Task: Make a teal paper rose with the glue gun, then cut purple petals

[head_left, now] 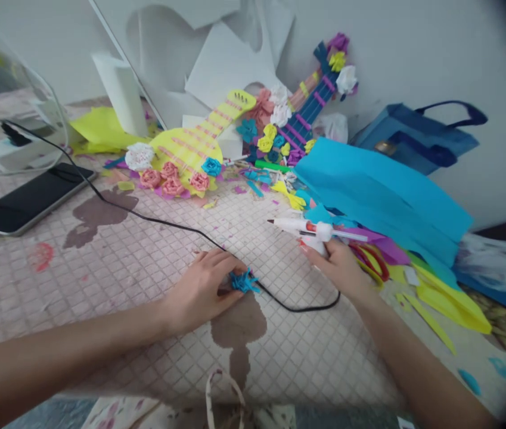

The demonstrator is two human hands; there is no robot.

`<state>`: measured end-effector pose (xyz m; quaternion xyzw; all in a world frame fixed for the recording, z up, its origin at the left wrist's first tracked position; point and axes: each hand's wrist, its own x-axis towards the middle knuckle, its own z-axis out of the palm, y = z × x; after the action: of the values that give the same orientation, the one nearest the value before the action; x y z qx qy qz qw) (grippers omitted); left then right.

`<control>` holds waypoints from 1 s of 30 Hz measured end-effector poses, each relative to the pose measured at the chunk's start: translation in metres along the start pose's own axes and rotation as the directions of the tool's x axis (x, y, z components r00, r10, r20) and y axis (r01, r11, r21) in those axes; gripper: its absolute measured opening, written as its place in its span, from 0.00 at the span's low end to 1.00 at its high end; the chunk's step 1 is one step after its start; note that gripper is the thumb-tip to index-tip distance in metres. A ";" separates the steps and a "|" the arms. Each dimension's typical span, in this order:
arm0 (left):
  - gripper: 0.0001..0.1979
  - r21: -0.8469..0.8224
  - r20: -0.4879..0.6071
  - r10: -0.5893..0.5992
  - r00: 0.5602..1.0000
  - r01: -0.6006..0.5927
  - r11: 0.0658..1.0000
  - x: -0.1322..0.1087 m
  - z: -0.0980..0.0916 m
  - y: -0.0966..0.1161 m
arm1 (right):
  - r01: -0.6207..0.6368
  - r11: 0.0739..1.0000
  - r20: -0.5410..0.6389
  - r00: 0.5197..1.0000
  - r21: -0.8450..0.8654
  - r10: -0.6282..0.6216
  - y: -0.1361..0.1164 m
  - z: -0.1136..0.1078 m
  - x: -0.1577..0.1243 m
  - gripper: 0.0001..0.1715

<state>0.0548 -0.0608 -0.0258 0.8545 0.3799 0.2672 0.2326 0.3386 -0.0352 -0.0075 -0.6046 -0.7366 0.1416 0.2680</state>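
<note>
My left hand (pixel 210 283) rests low over the quilted cloth, its fingers closed around a small blue paper flower (pixel 244 281) with a fringed edge. To the right, my right hand (pixel 340 265) grips the handle of a white glue gun (pixel 319 231), whose dark nozzle points left above the cloth. A thin glue stick pokes out of the gun's rear. The gun's black cord (pixel 297 310) loops across the table and passes by my left hand. Part of the flower is hidden by my fingers.
A yellow paper guitar (pixel 190 143) and a blue paper guitar (pixel 310 110), both with paper flowers, lean at the back. Blue paper sheets (pixel 378 185), scissors (pixel 371 262) and yellow scraps (pixel 452 298) lie right. A phone (pixel 29 199) lies left, near a power strip (pixel 15 146).
</note>
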 end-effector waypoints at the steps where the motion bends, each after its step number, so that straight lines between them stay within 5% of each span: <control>1: 0.12 0.007 -0.004 0.000 1.000 0.000 1.000 0.000 0.000 0.000 | 0.009 1.000 -0.001 1.000 0.010 -0.009 0.000 0.005 0.007 0.18; 11: 0.12 -0.017 0.016 -0.031 0.999 0.031 0.999 0.000 -0.001 -0.001 | 0.047 0.995 -0.127 0.991 0.091 -0.035 0.005 0.052 0.074 0.20; 30: 0.16 -0.036 0.056 -0.002 0.998 0.004 0.999 0.002 -0.005 -0.005 | 0.080 0.963 -0.088 0.994 0.257 -0.059 0.014 0.045 0.065 0.21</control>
<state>0.0502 -0.0547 -0.0247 0.8569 0.3695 0.2494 0.2588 0.3162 0.0359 -0.0367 -0.5433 -0.7211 0.2033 0.3789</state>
